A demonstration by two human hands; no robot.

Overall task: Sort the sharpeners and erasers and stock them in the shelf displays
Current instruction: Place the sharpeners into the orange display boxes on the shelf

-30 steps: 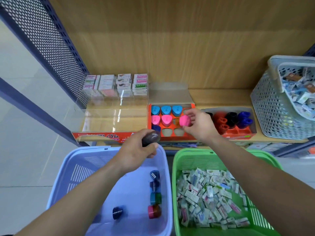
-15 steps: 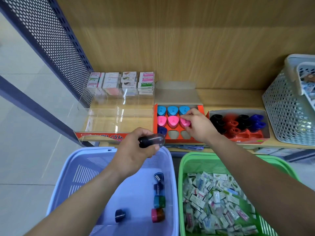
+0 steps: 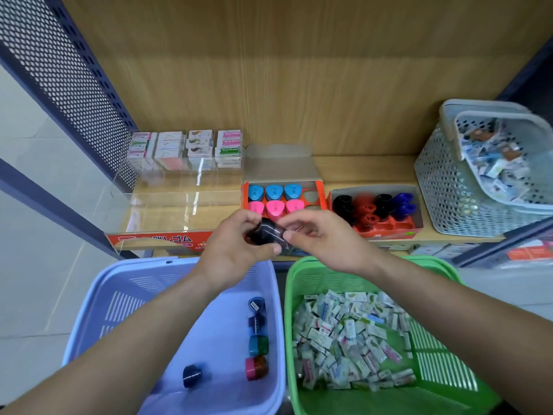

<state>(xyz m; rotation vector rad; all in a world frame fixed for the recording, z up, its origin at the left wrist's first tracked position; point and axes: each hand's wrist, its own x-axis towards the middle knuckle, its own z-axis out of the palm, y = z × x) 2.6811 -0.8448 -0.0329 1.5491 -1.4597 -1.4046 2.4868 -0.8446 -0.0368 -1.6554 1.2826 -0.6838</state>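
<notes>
Nearest: lavender slotted plastic basket (image 3: 125,295) with 5 loose barrel sharpeners on its floor, e.g. the pink-red barrel sharpener (image 3: 256,367). Beside it is a green slotted plastic basket (image 3: 434,369), its floor covered in small wrapped erasers (image 3: 353,336). Stock is split by type, and both baskets sit right under the shelf edge for short reach.

Above the gap between the baskets, the left hand (image 3: 230,253) has its fingers (image 3: 248,217) curled round a dark translucent barrel sharpener (image 3: 266,235), just in front of the shelf lip. The right hand (image 3: 323,241) pinches that sharpener's right end between thumb and forefinger. Reads as a hand-over so the right hand can seat it. My guess for the target is the red cardboard tray (image 3: 389,227) holding black, red and blue ones.

On the shelf: orange cardboard display box (image 3: 320,193) with 3 blue and 3 pink triangular sharpeners slotted in, right-end slots open. Clear acrylic display (image 3: 179,202) on the left, eraser packs (image 3: 185,148) stacked at its back. Grey perforated basket (image 3: 443,187) far right.

Delta vs 1.0 s ago: the right hand was carrying the 3rd pink triangular sharpener (image 3: 294,205). It is now seated, the right hand has pulled back, and the left hand has lifted the dark one to meet it.
</notes>
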